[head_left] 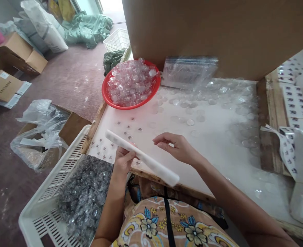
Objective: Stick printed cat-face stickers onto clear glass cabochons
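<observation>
Your left hand (122, 160) has its fingers closed around a long white strip (141, 157), gripping it near the middle so that it slants from upper left, beyond your fingers, down to lower right, where its end hangs over the near edge of the table (218, 151). Your right hand (176, 146) hovers just right of the strip, fingers loosely curled and holding nothing, the fingertips (156, 140) pointing left towards it but apart from it.

Below and left of your left fingers stands a white slatted basket (38, 212) heaped with small clear domes (84, 195). Just beyond your left fingers, on the white table top, lie rows of small printed stickers (115, 137). Farther out from your right fingers, clear glass rounds (190, 121) are scattered flat across the table.

Beyond the stickers, a red bowl (107, 97) sits at the table's far left corner, piled with more clear rounds. Right of it, a stack of clear plastic bags (189, 70) leans against a big brown cardboard box (218, 34). Far right of your right fingers, sheets of printed stickers (295, 103) are stacked along the edge.

On the floor to the left lie a crumpled plastic bag (38, 130) and cardboard cartons (17, 53).
</observation>
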Tool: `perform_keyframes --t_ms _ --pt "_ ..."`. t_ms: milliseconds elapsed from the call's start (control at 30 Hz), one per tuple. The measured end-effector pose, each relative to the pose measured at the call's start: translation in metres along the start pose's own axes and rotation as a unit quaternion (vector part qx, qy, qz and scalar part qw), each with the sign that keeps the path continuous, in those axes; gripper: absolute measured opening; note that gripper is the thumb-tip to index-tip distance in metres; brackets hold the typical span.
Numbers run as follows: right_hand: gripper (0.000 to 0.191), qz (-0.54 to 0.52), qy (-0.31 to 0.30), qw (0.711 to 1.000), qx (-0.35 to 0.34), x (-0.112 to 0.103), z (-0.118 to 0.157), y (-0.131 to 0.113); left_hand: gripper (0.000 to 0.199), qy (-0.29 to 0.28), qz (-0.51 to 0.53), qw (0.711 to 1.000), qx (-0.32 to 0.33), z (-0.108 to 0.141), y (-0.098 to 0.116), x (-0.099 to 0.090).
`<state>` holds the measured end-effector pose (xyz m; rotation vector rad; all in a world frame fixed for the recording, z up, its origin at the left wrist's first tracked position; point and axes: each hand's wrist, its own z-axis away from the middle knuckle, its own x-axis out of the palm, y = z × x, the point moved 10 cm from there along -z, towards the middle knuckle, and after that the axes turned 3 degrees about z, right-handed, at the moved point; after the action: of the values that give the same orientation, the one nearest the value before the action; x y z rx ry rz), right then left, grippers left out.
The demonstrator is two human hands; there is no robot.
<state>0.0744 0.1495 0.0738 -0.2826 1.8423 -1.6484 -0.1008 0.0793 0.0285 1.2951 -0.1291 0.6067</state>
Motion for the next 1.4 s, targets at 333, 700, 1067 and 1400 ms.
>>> perform_keyframes --t_ms 333,700,1067,1400 --pt "0.016 0.032 0.033 0.997 0.056 -0.008 0.029 0.024 0.023 -0.013 -0.117 0.992 -0.043 0.013 -0.032 0.059" --pt "0.016 0.067 0.316 0.944 0.065 -0.101 0.069 0.023 0.036 0.011 -0.125 0.991 -0.041 -0.001 -0.048 0.043" --pt "0.024 0.446 0.582 0.580 0.357 -0.295 0.326 0.066 0.032 0.049 -0.075 0.995 -0.031 -0.013 -0.038 0.041" --pt "0.026 0.421 0.530 0.638 0.368 -0.269 0.314 0.101 0.036 0.052 -0.061 0.996 -0.046 -0.007 -0.035 0.045"
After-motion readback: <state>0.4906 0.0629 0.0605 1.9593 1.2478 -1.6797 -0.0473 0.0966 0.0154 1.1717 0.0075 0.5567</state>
